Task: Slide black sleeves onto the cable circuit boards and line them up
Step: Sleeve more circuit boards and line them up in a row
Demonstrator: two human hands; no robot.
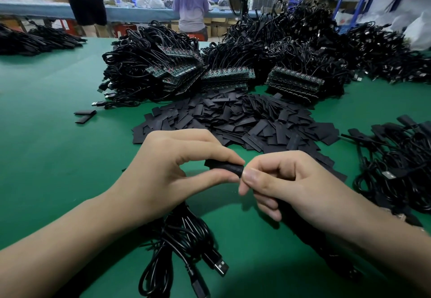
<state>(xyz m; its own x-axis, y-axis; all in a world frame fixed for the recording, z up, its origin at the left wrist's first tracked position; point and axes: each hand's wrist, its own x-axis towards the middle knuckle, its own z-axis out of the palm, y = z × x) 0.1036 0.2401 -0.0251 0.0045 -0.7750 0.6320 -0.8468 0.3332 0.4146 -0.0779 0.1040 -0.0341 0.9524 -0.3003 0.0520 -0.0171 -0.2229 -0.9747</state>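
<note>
Hands: left hand and right hand meet above the green desk, close to the wearer.
Left grip: thumb and forefinger pinch a black sleeve from below and above.
Right grip: curled fingers and thumb close on the sleeve's right end; what sits inside is hidden.
Sleeve: held roughly level between both hands, off the desk, just in front of the sleeve pile.
Sleeve pile: loose flat black pieces heaped mid-desk.
Circuit boards: stacked rows behind the pile, their black leads heaped beyond.
Cable: coiled black cable with a USB plug lies under the wrists.
Right edge: cable heap on the desk.
Background: two people stand at a far desk.
</note>
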